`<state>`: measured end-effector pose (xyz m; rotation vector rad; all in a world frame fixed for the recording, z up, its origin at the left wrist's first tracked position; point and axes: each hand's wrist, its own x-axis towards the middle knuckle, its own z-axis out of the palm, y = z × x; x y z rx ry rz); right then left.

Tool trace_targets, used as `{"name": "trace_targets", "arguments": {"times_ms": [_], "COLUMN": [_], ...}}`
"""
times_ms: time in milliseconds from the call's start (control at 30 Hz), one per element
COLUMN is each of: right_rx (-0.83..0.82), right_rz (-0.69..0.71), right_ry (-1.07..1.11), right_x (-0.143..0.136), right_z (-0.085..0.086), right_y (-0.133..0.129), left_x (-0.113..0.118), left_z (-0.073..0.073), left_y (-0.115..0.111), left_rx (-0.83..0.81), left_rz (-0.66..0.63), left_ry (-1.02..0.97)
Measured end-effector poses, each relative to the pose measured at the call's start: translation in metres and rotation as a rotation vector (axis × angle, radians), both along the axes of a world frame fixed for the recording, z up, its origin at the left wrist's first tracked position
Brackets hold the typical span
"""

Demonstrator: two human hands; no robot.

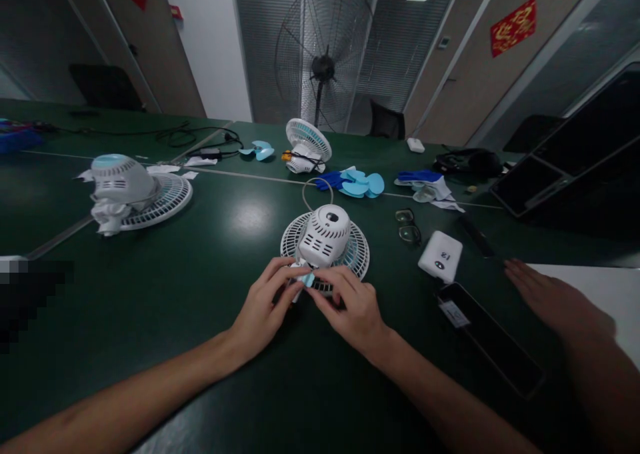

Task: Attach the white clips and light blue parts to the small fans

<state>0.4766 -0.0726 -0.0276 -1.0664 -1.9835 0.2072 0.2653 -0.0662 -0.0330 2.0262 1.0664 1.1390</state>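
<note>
Pinching a light-blue piece at seven o'clock of the white fan, left hand and right hand hold probably light, stiff plastic, best gripped by its edges.

The head view looks forward and down across the table.
</note>
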Motion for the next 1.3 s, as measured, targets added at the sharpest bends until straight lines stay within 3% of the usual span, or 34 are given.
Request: {"name": "trace_targets", "arguments": {"times_ms": [133,300,367,567,667,733,833,900,967,1133,1200,1300], "right_rx": [0.040,-0.426,-0.510,-0.067,-0.046,-0.202,-0.670,-0.860,-0.751,-0.071,0.017,-0.075], "right_rz": [0.036,0.010,-0.008,0.027,0.041,0.027,0.030,0.046,0.006,0.023,0.039,0.025], "right_ry": [-0.065,0.316,0.399,0.011,-0.013,0.144,0.483,0.590,0.547,0.041,-0.066,0.023], "right_x": [0.004,-0.016,-0.018,0.003,0.004,-0.003,-0.014,-0.017,-0.014,0.002,0.005,0.000], "right_z": [0.000,0.001,0.000,0.000,0.002,0.004,0.006,0.007,0.007,0.001,0.000,0.003], "right_y": [0.003,0.002,0.000,-0.002,-0.001,0.001,0.002,0.001,-0.001,-0.005,-0.004,-0.001], "left_x": [0.000,0.000,0.000,0.001,0.001,0.001,0.001,0.001,0.001,0.001,0.001,0.001], "left_z": [-0.001,-0.001,0.000,-0.001,-0.001,0.000,0.001,0.001,0.001,0.001,0.001,0.001], "left_y": [0.000,-0.001,-0.001,-0.002,-0.002,-0.002,-0.002,-0.002,-0.002,-0.002,-0.002,-0.003], "left_rx": [0.006,0.007,0.003,-0.053,-0.044,-0.034,-0.012,-0.008,-0.015,-0.030,-0.032,-0.049], "left_rz": [0.006,0.000,-0.001,0.008,0.007,0.008,0.011,0.009,0.011,0.007,0.010,0.014], "left_ry": [0.011,0.024,0.021,-0.008,-0.002,0.011,0.020,0.015,0.008,-0.011,-0.011,-0.009]}}
